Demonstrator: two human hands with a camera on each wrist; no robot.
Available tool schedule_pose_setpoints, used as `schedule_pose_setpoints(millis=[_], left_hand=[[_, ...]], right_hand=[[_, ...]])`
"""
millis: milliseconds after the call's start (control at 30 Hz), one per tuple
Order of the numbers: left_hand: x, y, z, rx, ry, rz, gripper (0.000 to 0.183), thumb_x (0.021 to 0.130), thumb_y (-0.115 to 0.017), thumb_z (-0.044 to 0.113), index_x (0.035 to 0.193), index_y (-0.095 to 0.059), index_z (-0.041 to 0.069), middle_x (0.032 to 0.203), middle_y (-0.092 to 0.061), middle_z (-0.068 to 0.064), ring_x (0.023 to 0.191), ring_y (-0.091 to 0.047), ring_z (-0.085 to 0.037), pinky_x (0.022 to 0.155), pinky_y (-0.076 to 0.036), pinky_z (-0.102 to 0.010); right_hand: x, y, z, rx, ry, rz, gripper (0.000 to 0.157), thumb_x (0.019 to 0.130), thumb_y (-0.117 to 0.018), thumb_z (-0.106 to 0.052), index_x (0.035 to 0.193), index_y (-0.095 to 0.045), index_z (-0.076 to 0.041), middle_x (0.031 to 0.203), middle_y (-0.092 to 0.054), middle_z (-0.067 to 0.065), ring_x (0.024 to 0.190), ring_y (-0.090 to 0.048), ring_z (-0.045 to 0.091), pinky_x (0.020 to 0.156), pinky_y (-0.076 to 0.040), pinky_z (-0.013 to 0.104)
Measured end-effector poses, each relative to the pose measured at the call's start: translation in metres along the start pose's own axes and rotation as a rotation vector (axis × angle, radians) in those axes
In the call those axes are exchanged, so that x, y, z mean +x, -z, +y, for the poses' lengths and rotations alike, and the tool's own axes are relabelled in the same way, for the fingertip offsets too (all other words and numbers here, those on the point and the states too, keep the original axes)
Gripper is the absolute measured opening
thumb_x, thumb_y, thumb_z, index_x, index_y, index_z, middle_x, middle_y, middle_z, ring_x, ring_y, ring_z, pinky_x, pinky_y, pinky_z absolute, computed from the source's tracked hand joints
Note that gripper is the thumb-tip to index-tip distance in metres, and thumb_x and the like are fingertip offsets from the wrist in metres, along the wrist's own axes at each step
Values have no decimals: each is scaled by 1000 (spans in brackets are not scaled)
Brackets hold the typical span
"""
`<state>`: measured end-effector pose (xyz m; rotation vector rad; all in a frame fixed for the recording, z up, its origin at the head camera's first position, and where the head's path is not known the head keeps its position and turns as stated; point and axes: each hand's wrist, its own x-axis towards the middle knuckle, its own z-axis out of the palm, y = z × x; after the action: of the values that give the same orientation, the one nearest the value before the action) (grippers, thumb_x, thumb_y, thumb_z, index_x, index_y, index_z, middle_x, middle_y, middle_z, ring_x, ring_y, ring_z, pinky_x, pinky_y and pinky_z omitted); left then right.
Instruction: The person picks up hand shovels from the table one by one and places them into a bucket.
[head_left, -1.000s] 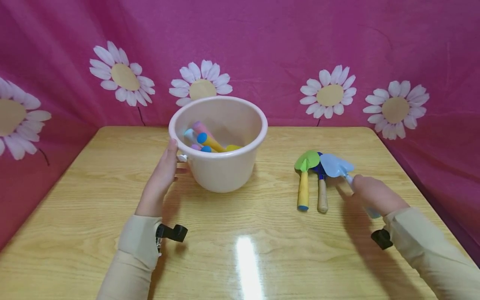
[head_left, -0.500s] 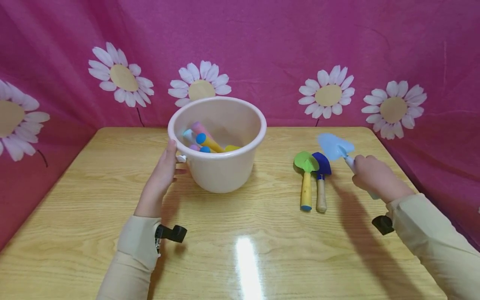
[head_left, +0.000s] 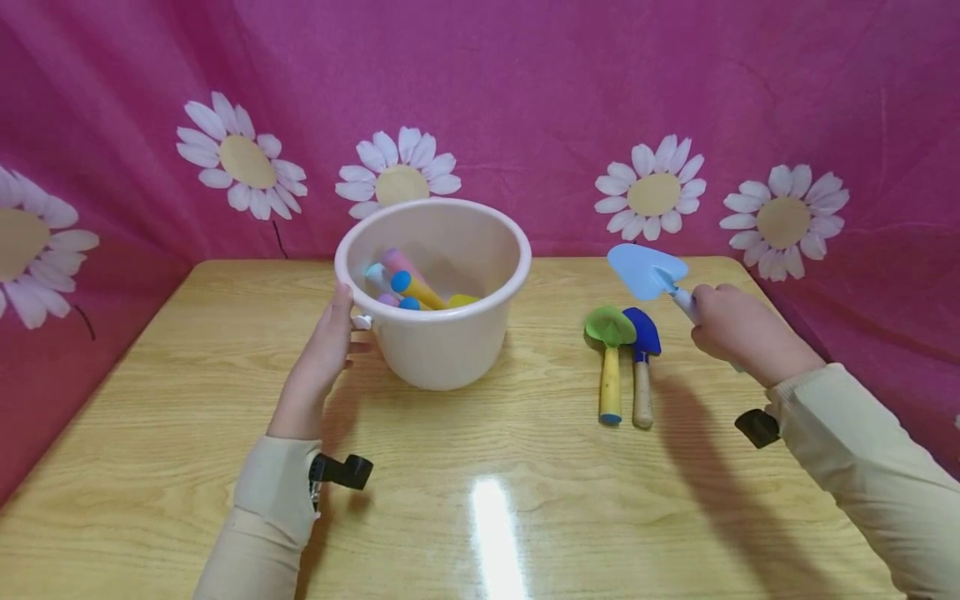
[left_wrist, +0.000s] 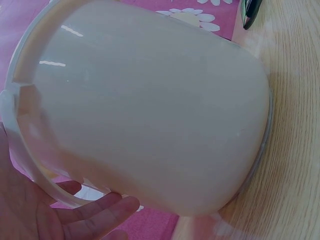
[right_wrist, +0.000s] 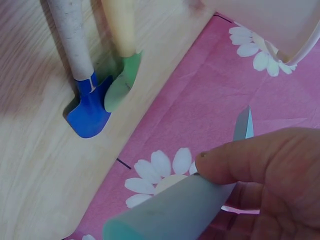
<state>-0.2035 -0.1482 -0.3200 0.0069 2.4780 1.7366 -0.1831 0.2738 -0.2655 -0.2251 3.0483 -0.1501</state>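
A pale pink bucket stands upright on the wooden table. My left hand rests against its left side, thumb at the rim and fingers fairly straight along the outer wall below; the left wrist view shows these fingers by the wall. Several coloured handles, among them a yellow one with a blue end, lie inside; their lower parts are hidden. My right hand grips a light blue trowel by its handle, raised above the table with the blade pointing up and left.
Between the bucket and my right hand lie a green trowel with a yellow handle and a dark blue shovel with a wooden handle, side by side on the table. A magenta cloth with daisies hangs behind.
My right hand has lifted the light blue trowel off the other two tools and moved it up and slightly left. The left hand and the bucket have stayed in place.
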Motion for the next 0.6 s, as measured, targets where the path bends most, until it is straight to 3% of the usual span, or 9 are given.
schedule_pose_setpoints(millis=[300,467,600], left_hand=[[-1,1,1,23,-12,-6,74,89,-4,60,141,-18,9,109,-41,-24,100,-51,-47,71,-36,-48],[-2,1,1,27,-10,-11,75,89,-4,61,142,-18,10,111,-41,-26,101,-50,-47,67,-35,-43],[-1,2,0,14,-85,-11,69,93,-5,53,141,-18,5,118,-37,-25,106,-44,-44,75,-36,-48]], right_hand=[[-1,1,-2,-7,-13,-13,15,76,-55,2,86,-46,10,69,-45,13,62,-44,27,55,-40,38],[-2,-1,1,-6,-13,-12,16,75,-56,2,86,-46,11,69,-45,14,63,-45,28,56,-41,40],[-2,-1,3,-5,-13,-14,17,75,-56,2,86,-46,11,69,-45,15,63,-45,29,56,-41,41]])
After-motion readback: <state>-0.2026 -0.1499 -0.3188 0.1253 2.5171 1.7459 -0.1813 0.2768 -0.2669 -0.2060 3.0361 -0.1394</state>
